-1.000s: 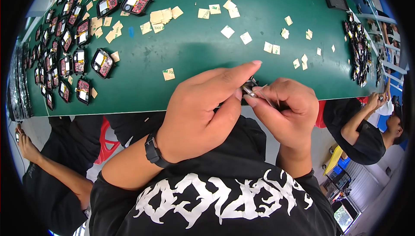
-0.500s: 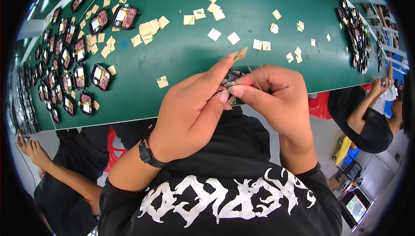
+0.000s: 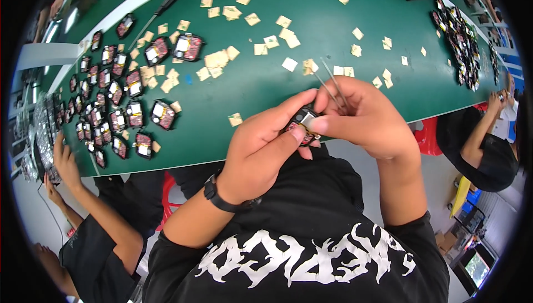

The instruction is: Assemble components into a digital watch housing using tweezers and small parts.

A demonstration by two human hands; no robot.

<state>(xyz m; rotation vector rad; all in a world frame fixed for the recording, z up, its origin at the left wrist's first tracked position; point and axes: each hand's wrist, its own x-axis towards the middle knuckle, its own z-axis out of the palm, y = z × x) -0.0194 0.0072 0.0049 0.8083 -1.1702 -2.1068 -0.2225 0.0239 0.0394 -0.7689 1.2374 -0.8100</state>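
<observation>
My left hand (image 3: 264, 147) grips a small black-cased electronic device (image 3: 303, 116) with a red circuit board and a silvery rectangular part, its thumb pressing on the face. My right hand (image 3: 369, 117) keeps metal tweezers (image 3: 332, 87) between its curled fingers, tips pointing away from me, while its thumb presses on the device's right side. Beyond the tweezer tips is a tan-and-green paper square (image 3: 308, 67); I cannot tell whether the tips touch it. Fingers hide much of the device.
Many similar open devices (image 3: 134, 113) lie on the green table (image 3: 250, 86) at left, near a screwdriver (image 3: 169, 2). Paper squares (image 3: 216, 59) are scattered across the middle. More devices (image 3: 458, 47) are piled at far right. Co-workers' arms (image 3: 102, 214) show at both sides.
The view has shifted, so the table's things appear farther right. The paper square at my left fingertip is gone from there. My hands have turned, and more of the device's face shows.
</observation>
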